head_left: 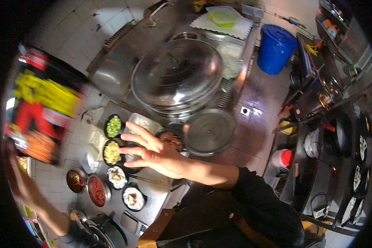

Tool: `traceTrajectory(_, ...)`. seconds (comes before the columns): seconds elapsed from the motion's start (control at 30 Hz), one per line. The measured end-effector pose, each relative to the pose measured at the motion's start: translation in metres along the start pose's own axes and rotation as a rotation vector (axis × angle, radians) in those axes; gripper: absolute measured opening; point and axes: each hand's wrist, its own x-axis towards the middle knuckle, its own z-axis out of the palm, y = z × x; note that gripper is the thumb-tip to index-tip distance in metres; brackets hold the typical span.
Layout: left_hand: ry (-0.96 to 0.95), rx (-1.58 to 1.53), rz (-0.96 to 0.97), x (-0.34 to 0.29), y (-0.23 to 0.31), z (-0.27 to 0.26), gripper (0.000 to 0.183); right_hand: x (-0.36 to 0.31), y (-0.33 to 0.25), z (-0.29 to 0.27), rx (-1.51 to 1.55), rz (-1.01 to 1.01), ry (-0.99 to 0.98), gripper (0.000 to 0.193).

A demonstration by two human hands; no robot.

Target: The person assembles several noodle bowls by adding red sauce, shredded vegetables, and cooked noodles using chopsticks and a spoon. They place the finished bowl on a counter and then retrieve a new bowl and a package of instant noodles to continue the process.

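Observation:
At the far left my left hand [20, 171], blurred, grips the lower edge of a large red, yellow and black printed food package [47, 99]; its fingers are partly hidden. My right hand [155, 155] is empty, fingers spread, over the counter. Beneath its fingertips are a bowl of chopped green pieces [113, 126] and a bowl of chopped pale-yellow pieces [111, 152]. Two dark bowls with white contents, an upper bowl [117, 177] and a lower bowl [134, 198], stand nearer me. Partly behind my right hand is a bowl of brown crumbly food [170, 139].
A large lidded steel pot [175, 74] stands beyond the bowls, with a round metal lid [209, 131] to its right. A red-sauce bowl [98, 191] and a dark-sauce bowl [75, 181] sit at left. A blue bin [275, 49] stands on the floor; loaded shelves [318, 165] line the right.

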Motion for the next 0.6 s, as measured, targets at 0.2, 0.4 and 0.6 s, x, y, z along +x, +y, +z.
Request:
traceTrajectory(0.2, -0.522, -1.195, -0.737, -0.126, 0.273, 0.107, 0.016, -0.177, -0.074, -0.081, 0.344, -0.072, 0.413, 0.052)
traceTrajectory(0.4, -0.856, -2.184, -1.382, -0.193, 0.417, 0.2, 0.012, -0.326, -0.136, -0.126, 0.131, -0.316, 0.852, 0.043)
traceTrajectory(0.6, -0.714, -2.02, -1.68, -0.195, 0.453, 0.314, 0.009, -0.355, -0.184, -0.141, 0.124, -0.505, 1.001, 0.044)
